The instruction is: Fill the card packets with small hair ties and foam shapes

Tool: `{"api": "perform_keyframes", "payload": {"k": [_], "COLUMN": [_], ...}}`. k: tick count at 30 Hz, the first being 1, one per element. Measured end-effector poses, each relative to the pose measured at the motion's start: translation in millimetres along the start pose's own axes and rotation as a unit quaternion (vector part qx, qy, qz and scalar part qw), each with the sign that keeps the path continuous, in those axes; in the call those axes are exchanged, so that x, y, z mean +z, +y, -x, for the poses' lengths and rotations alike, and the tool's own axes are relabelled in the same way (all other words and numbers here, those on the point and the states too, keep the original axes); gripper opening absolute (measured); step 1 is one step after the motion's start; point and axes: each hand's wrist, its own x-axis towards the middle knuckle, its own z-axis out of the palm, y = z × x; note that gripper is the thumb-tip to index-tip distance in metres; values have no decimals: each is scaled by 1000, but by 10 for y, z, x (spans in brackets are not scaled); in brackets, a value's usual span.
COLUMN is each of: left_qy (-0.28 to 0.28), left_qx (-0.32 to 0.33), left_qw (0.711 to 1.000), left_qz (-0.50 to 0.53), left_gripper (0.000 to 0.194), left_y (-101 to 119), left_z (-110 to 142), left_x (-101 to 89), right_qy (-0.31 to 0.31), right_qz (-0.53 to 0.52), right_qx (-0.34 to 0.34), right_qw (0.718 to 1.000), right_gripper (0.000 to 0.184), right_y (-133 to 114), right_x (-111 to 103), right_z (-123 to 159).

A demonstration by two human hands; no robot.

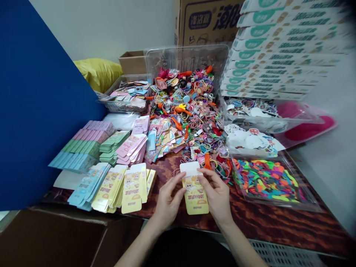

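A flat yellow printed carton [195, 196] with a white top flap is held upright between my two hands over the table's front edge. My left hand [170, 196] pinches its left side near the top with thumb and fingers. On the opposite side, my right hand [215, 191] grips the upper right edge, thumb in front. To the left lie stacks of flat cartons: yellow ones [132, 189], blue ones [87, 185], green ones [112, 144] and pink ones [132, 146]. Just beyond my hands spreads a heap of hair ties and small trinkets [191, 107].
Small cards [164, 139] are piled left of the heap. Folded small boxes [80, 144] stand in rows at left beside a blue panel [36, 111]. At right are a tray of colourful balloons [267, 180], trays of stickers [250, 139] and stacked white boxes [272, 55].
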Motion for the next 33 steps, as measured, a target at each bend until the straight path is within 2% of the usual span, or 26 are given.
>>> {"api": "perform_keyframes", "payload": {"k": [2, 7, 10, 11, 14, 16, 18, 24, 27, 33], "left_qy": [-32, -89, -101, -105, -114, -111, -117, -135, -135, -143], "left_qx": [-5, -65, -76, -75, -74, -76, -78, -60, -52, -64], "left_qw": [999, 994, 992, 992, 991, 991, 990, 988, 988, 987], "left_qz": [-20, 25, 18, 11, -2, 0, -7, -48, -51, -29], "left_gripper": [35, 32, 33, 33, 33, 36, 39, 42, 45, 48], "left_y": [-5, 70, 131, 148, 185, 195, 195, 189, 193, 159], "left_z": [-11, -51, -82, -92, -115, -123, -126, -125, -124, -111], "left_x": [-47, -125, -159, -170, -194, -195, -186, -153, -162, -185], "right_qy": [-33, -109, -158, -177, -231, -260, -268, -195, -183, -271], "right_qz": [32, 68, 57, 67, 113, 126, 123, 147, 162, 182], "right_qx": [-4, -17, -9, -9, -30, -43, -40, -14, -3, -11], "right_qw": [999, 992, 986, 982, 966, 956, 955, 970, 970, 945], "right_gripper": [24, 20, 40, 39, 15, 11, 12, 21, 24, 23], "right_y": [-44, -145, -175, -185, -227, -257, -274, -208, -188, -307], "right_x": [-54, -152, -195, -216, -285, -310, -301, -221, -228, -274], "right_z": [-20, -97, -158, -176, -209, -211, -203, -217, -259, -336]}}
